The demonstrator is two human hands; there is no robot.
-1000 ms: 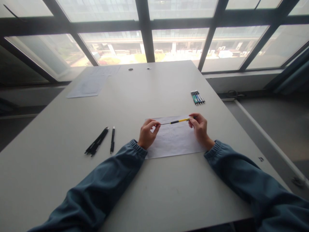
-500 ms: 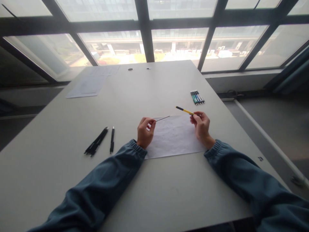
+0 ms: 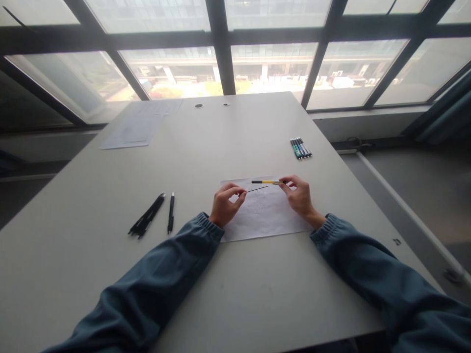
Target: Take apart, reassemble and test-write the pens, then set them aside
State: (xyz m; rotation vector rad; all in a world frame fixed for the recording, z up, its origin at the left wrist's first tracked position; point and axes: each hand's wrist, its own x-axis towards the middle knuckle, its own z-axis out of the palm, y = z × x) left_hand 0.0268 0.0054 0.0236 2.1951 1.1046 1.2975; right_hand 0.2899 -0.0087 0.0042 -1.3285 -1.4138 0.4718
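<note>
My left hand [image 3: 225, 203] pinches a thin black rod [image 3: 258, 189], which looks like a pencil lead, between thumb and fingertips. The rod points right and slightly upward over a white sheet of paper [image 3: 267, 218]. Between the fingers of my right hand [image 3: 299, 195] is a yellow mechanical pencil [image 3: 268, 182] with a black grip, held nearly level and pointing left. Its near end is partly covered by the fingers. In view, pencil and rod lie close together, the pencil just beyond the rod; I cannot tell whether they touch.
Several black pens [image 3: 147, 215] lie bunched at left, with a single black pen [image 3: 171, 213] beside them. A row of several pens with green, blue and white barrels [image 3: 300, 148] lies at right. More paper sheets [image 3: 134, 125] rest at the far left, before the windows.
My right hand has moved left and down, turning the pencil from slanted to nearly level. My left hand has shifted right, bringing the rod slightly lower and nearer the pencil.
</note>
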